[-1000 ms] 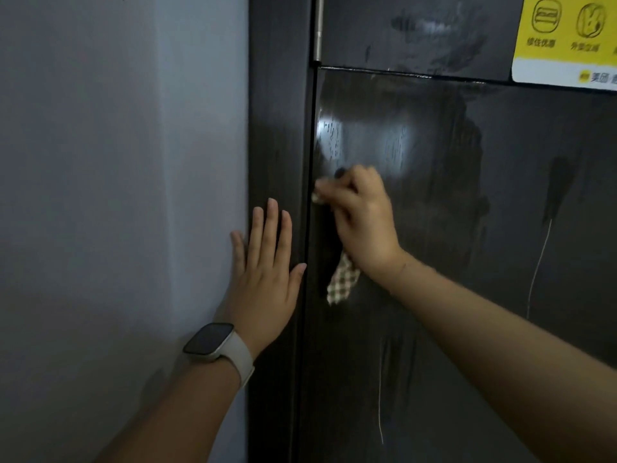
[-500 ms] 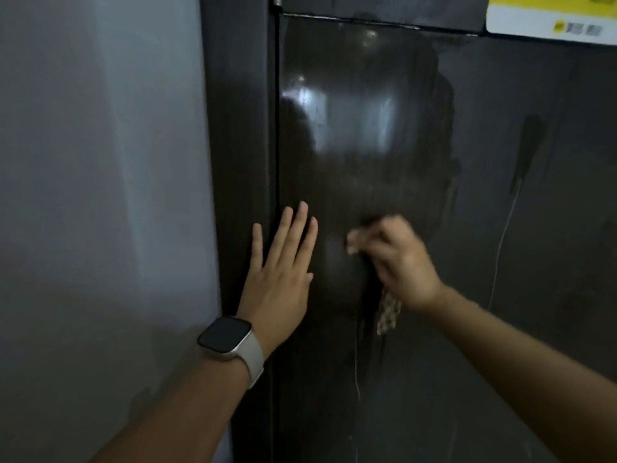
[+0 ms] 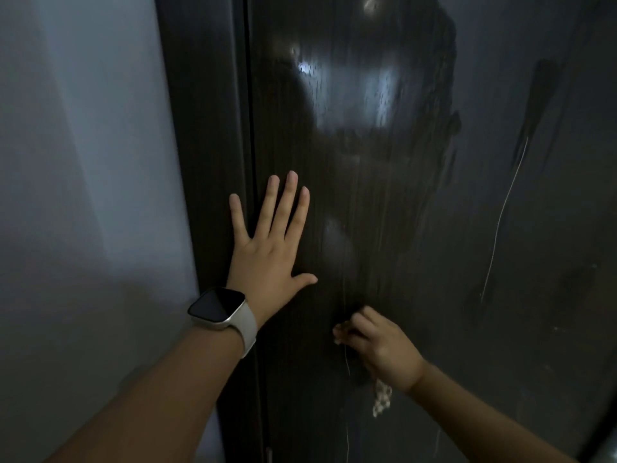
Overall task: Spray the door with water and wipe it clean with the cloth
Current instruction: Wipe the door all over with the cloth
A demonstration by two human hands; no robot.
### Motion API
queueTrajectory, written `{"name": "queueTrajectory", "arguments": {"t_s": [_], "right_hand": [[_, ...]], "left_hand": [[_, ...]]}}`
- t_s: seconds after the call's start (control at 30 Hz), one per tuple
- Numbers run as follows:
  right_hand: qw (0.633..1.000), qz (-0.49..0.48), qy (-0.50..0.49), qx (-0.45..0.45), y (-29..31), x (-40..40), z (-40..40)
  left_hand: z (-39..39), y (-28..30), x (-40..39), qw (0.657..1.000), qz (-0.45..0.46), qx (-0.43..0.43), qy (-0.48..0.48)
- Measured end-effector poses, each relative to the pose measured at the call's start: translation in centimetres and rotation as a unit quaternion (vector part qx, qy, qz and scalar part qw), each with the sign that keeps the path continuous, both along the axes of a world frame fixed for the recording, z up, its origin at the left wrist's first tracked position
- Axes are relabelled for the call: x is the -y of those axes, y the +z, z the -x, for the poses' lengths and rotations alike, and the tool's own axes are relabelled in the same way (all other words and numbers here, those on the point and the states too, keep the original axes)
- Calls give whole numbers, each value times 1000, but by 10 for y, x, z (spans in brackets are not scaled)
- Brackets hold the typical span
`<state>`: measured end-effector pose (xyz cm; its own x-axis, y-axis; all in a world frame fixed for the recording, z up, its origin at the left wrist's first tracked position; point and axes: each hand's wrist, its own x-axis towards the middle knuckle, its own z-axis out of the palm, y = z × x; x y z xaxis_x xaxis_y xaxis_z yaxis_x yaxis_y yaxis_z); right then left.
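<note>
— What are the fingers doing?

— The right hand has them curled round the cloth, pressed to the dark door; a checked end hangs below the wrist. The left hand lies flat, fingers straight and spread, across the door's edge and frame.

— And around them?

— A watch sits on the left wrist; wet streaks shine above; a grey wall stands left.

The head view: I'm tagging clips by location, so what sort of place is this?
Probably an indoor doorway in a home, though that is uncertain. A dark wood-grain door streaked with water sits in a dark frame beside a plain pale wall; the right hand holds a checked cloth against the door.
</note>
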<state>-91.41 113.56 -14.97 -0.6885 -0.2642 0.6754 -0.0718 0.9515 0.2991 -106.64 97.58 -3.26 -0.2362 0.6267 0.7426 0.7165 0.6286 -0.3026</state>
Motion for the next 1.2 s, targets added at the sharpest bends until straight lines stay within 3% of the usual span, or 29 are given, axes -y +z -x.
{"name": "queueTrajectory", "arguments": {"t_s": [0.17,0.27,0.33,0.5,0.6,0.7,0.9,1.0,1.07,1.2], "right_hand": [[979,98,-21,-176,96,3,13],[948,179,-32,-260,113,11,22],[953,178,-34,-242,84,12,22],[988,134,-43,-66,-31,11,3],[990,127,-51,-31,-41,9,0],[987,140,-43,-72,-3,10,-2],[933,222,-43,-280,88,7,16],[934,206,-39,-288,60,6,19],[940,206,-45,-267,19,4,17],[948,229,-48,-215,-64,10,13]], "left_hand": [[-1,-1,0,1000,-2,-2,-7],[-2,1,1,1000,2,-1,-12],[-1,1,0,1000,3,-3,-9],[-1,2,1,1000,1,0,-9],[-2,4,1,1000,0,4,-11],[-2,1,0,1000,-1,-1,-15],[-4,-2,-1,1000,-17,-13,-20],[-9,-35,-4,996,-29,-26,-85],[-14,-66,-6,993,-31,14,-114],[-16,-114,-17,993,-34,58,-93]]}}
